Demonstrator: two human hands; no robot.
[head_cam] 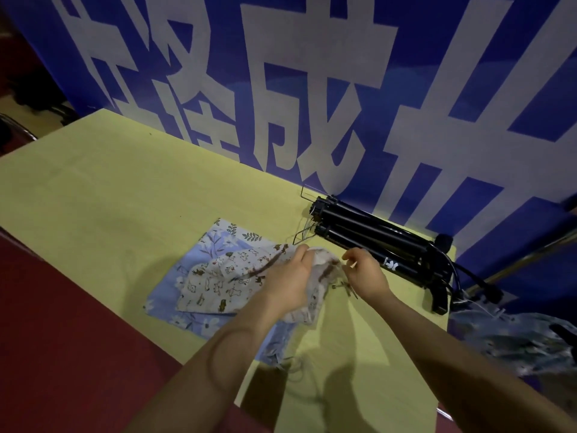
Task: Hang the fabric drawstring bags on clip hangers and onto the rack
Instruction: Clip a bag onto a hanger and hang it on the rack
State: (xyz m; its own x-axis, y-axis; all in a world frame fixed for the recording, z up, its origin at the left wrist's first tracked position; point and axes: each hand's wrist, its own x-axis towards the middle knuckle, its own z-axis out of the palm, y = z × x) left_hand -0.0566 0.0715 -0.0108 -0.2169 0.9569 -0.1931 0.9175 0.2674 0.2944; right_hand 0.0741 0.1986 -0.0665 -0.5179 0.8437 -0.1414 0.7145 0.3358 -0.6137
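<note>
While the left hand (288,276) grips the animal-print bag (224,281) at frame centre and the right hand (365,273) pinches a clip hanger (348,287) beside it, nothing looks hung yet, and the blue floral bag (199,245) lies beneath on the tabletop (109,189).

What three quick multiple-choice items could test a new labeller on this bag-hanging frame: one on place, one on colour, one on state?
1. Where does the folded black tripod lie?
A. on the table's right, by the banner
B. on the red floor
C. under the bags

2. What colour is the table?
A. white
B. yellow-green
C. black

3. What is the left hand doing?
A. hanging idle
B. gripping the animal-print bag
C. pressing the banner

Answers: 1 A, it lies along the blue banner; 2 B, its top shows yellow-green; 3 B, its fingers curl round the cloth.
</note>
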